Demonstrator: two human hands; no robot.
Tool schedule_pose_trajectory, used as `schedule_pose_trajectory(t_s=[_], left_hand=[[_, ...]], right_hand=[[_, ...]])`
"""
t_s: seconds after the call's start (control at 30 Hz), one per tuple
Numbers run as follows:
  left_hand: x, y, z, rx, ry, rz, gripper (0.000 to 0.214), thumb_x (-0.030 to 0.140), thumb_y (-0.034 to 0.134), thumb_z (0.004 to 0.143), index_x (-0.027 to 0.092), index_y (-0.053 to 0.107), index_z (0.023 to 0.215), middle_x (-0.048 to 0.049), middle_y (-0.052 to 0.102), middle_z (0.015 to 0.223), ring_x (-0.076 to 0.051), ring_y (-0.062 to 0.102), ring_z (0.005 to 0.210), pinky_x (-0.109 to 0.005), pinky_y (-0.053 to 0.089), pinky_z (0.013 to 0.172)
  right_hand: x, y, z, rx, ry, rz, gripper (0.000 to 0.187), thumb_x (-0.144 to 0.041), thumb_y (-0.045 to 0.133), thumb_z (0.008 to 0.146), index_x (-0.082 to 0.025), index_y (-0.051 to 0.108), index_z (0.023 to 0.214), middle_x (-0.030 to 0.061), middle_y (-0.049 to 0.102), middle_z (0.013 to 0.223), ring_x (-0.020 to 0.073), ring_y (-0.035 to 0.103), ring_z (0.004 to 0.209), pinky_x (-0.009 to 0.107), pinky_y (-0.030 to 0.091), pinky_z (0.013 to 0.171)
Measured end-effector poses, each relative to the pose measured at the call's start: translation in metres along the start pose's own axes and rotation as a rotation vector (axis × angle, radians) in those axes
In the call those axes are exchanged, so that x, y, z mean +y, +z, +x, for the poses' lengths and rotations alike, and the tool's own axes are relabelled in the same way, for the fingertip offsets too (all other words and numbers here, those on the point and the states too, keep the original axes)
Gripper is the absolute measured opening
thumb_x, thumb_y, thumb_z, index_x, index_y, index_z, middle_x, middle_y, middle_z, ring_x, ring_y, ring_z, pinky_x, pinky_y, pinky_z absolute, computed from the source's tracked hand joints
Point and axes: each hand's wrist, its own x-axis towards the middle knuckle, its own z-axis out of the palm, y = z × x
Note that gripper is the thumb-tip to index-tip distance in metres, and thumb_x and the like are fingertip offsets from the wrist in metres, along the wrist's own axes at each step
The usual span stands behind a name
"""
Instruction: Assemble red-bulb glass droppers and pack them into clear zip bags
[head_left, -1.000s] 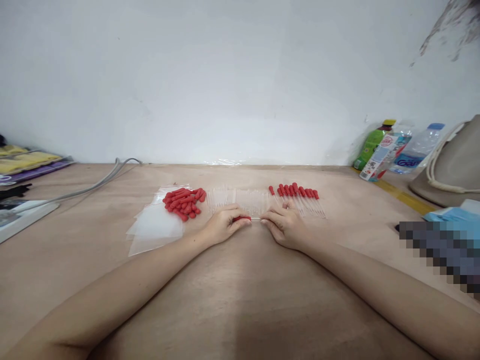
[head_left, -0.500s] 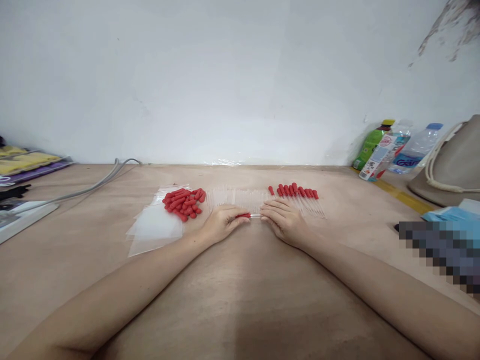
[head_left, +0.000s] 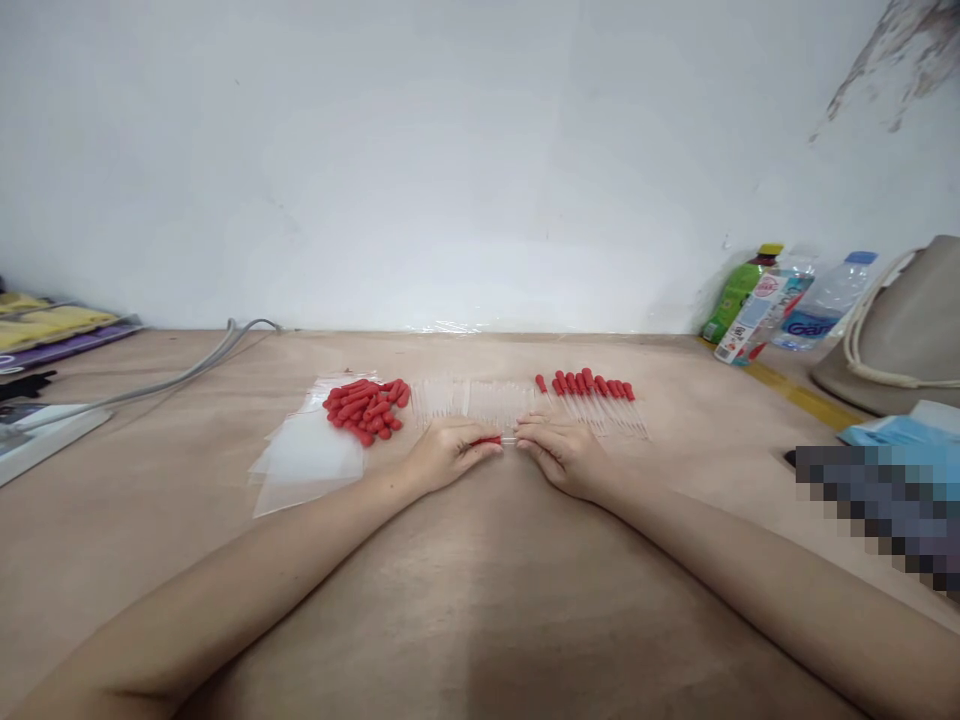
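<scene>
My left hand [head_left: 444, 452] pinches a small red rubber bulb [head_left: 489, 439] just above the wooden table [head_left: 480, 600]. My right hand [head_left: 561, 450] faces it, fingers closed on a thin clear glass tube [head_left: 511, 439] whose end meets the bulb. Behind my hands lies a row of bare clear tubes [head_left: 480, 398]. A heap of loose red bulbs [head_left: 366, 404] sits to the left of them. To the right lies a row of finished droppers with red bulbs [head_left: 592, 395].
Clear plastic bags [head_left: 306, 455] are stacked left of the red heap. A grey cable [head_left: 187, 370] runs to the back left. Bottles [head_left: 780, 300] and a beige bag [head_left: 900, 335] stand at the back right, beside a blue packet [head_left: 885, 432].
My hands have closed slightly toward each other, bringing the tube and the red bulb together. The view has shifted a little.
</scene>
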Motion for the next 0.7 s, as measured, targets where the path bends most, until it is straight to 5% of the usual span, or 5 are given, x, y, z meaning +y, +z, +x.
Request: schedule_pose_trajectory(t_s=[0.3,0.47,0.7], left_hand=[[-0.01,0.003,0.001,0.061,0.175,0.107,0.016,0.027,0.054,0.082,0.017,0.064,0.091,-0.0031,0.069,0.083,-0.014,0.063,0.076,-0.028,0.045,0.077],[-0.014,-0.003,0.0,0.1,0.161,0.244,0.02,0.034,0.06,0.077,0.022,0.064,0.093,-0.0023,0.067,0.098,-0.021,0.054,0.104,-0.039,0.032,0.093],[-0.005,-0.004,0.0,-0.009,0.088,0.181,0.014,0.031,0.056,0.08,0.023,0.065,0.088,-0.0002,0.069,0.085,-0.017,0.058,0.094,-0.038,0.027,0.096]], right_hand=[[0.0,0.001,0.002,-0.054,0.041,0.06,0.017,-0.019,0.044,0.085,-0.017,0.06,0.091,0.0062,0.067,0.088,0.0161,0.059,0.093,0.033,0.048,0.085],[0.0,-0.002,0.0,-0.045,0.028,0.044,0.016,-0.019,0.045,0.085,-0.017,0.059,0.092,0.0061,0.067,0.088,0.0164,0.058,0.096,0.033,0.047,0.086],[0.0,-0.001,-0.001,-0.039,0.01,0.045,0.015,-0.019,0.046,0.085,-0.017,0.059,0.092,0.0054,0.067,0.087,0.0162,0.059,0.094,0.033,0.046,0.087]])
